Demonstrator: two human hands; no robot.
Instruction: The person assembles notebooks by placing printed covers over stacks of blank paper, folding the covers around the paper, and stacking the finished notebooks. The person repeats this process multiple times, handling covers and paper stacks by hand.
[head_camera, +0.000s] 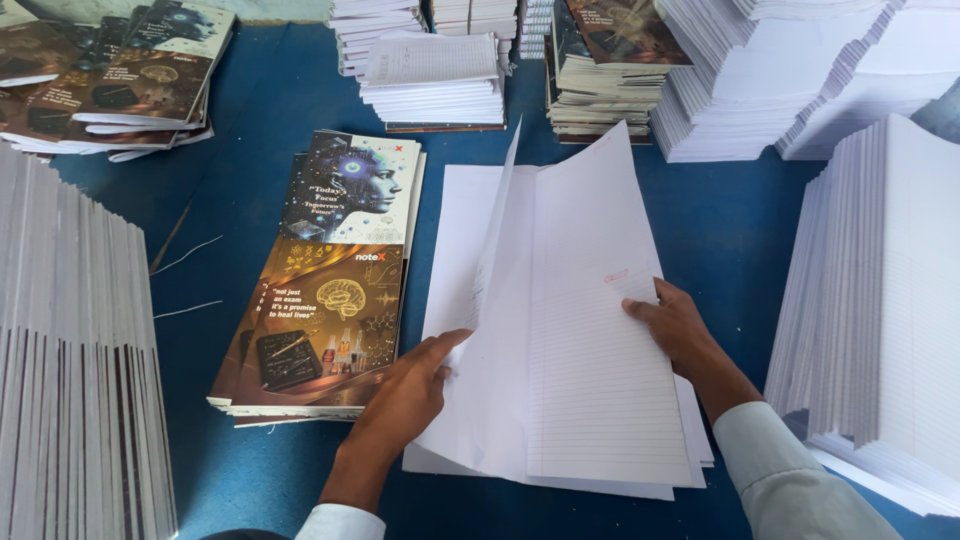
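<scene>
A blue desk (250, 110) fills the view, crowded on every side with paper; no wall or floor of the room shows.

At the far left stands a tall pile of white sheets (70, 340), seen edge-on. Behind it, at the top left corner, lies a fanned heap of dark printed covers (130, 80). Just right of centre-left rests a stack of printed covers (330, 280), its long side running away from the person, illustrated face up.

The left hand (410, 390) rests near the near-right corner of that stack, fingers stretched out open, their tips slipped under the lifted left leaves of the bundle of ruled sheets (590, 330). This bundle lies in the middle of the desk, just beside the covers, its long axis pointing away from the person and leaning slightly right at the far end. It is opened along a lengthwise fold, the far corner of the leaves standing up in a peak.

The right hand (680, 325) lies flat and open on the right-hand leaf, pressing it down.

Further right and along the far edge rise more piles of white ruled paper (880, 300).
</scene>
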